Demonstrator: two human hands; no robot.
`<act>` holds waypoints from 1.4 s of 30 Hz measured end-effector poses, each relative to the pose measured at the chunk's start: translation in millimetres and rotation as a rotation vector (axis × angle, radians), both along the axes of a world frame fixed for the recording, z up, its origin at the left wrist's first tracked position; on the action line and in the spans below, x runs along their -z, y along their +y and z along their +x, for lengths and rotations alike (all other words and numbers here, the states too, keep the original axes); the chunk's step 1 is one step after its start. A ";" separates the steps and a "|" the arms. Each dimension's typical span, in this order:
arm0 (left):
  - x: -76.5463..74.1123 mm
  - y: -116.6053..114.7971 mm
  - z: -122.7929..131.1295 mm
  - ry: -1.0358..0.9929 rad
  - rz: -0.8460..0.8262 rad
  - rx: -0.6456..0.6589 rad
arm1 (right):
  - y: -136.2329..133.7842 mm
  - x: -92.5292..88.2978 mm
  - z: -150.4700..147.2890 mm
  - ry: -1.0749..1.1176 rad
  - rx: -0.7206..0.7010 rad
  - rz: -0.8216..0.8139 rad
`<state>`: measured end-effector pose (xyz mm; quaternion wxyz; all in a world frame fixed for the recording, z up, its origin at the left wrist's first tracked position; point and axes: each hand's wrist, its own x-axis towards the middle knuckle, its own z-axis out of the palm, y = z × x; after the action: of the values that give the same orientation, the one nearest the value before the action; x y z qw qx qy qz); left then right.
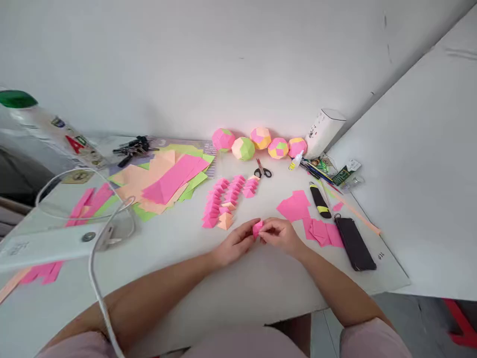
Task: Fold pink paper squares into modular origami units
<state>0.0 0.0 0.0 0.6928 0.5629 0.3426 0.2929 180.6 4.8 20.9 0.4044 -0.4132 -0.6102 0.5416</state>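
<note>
Between my two hands is a small folded piece of pink paper [257,228]. My left hand [235,243] pinches it from the left, and my right hand [280,232] grips it from the right with closed fingers. Just beyond my hands stand rows of folded pink paper units [213,204], with a peach folded unit [225,221] at the near end. Right of my right hand lie loose pink paper squares [294,206] and a second pile of pink squares [321,232].
Several paper balls [243,148] line the wall. Scissors [263,171], a glue bottle [296,160], a cutter knife [319,201] and a phone [356,243] lie on the table. Coloured sheets [175,179] are at left, beside a power bank [52,244] with its white cable [97,286].
</note>
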 end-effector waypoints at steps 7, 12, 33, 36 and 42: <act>-4.3 -2.2 0.8 -0.020 0.016 -0.032 | -2.3 -2.3 -1.3 -0.012 0.004 -0.132; -4.3 -1.8 1.8 -0.049 0.018 -0.082 | -2.8 -2.5 0.2 0.047 -0.011 -0.150; -2.5 -2.4 1.5 -0.042 0.086 -0.017 | -9.0 -2.1 -3.3 -0.115 -0.070 -0.148; -4.7 -1.4 0.8 -0.059 0.027 -0.042 | -8.6 -6.2 -2.3 -0.102 -0.072 -0.149; -5.7 -0.2 0.3 -0.073 -0.019 -0.078 | -6.9 -9.9 0.4 -0.113 -0.086 -0.108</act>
<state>0.3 -0.2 5.7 0.6983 0.5315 0.3414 0.3367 181.0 -2.2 30.7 0.3227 -0.4378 -0.6191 0.5664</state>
